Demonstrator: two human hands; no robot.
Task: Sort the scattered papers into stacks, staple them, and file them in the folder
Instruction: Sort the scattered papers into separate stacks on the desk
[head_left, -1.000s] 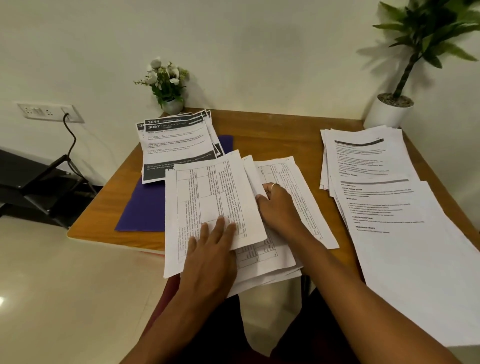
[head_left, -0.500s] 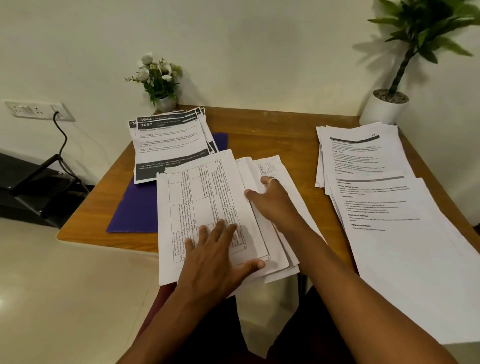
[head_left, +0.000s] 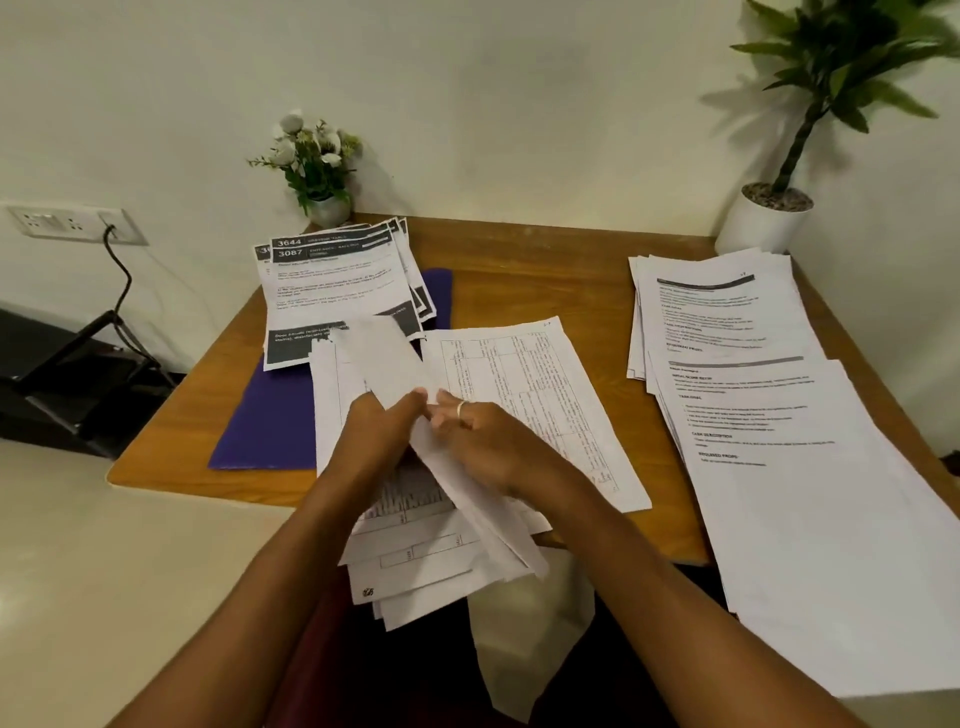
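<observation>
Item 1. Sheaf of gridded sheets (head_left: 382, 364): thin white paper printed with ruled tables, raised off the surface and tilted. Its sheets are uneven and fan out at the near end, where they overhang the table's near edge. It sits at the centre front of the table.

Item 2. Left hand (head_left: 384, 431): fingers curled round the sheaf's left side, gripping it.

Item 3. Right hand (head_left: 488, 441): close against the left hand, fingers pinching the same sheaf from the right. A pale ring (head_left: 461, 409) is on one finger.

Item 4. Single gridded sheet (head_left: 540, 395): lies flat just right of the sheaf and partly under the right hand, turned at a slant.

Item 5. Purple folder (head_left: 249, 431): a smooth, matte rectangle lying flat at the left, partly covered by papers.

Item 6. Dark-banded stack (head_left: 332, 291): sheets with black header and footer bands, the numbers 3644 and 3087 legible. The stack is loosely fanned and rests on the folder's far end.

Item 7. Far right stack (head_left: 711, 306) and near right stack (head_left: 810, 519): white text pages with grey heading bars, the near stack overlapping the far one.

Item 8. Table (head_left: 545, 270): warm brown wood with a smooth top and a rounded near-left corner.

Item 9. Small white pot of pale flowers (head_left: 317, 161), at the far-left corner.

Item 10. Leafy plant in a white cylindrical pot (head_left: 769, 223), at the far right.

Item 11. Wall socket (head_left: 67, 226) with a black cable (head_left: 122, 275).
</observation>
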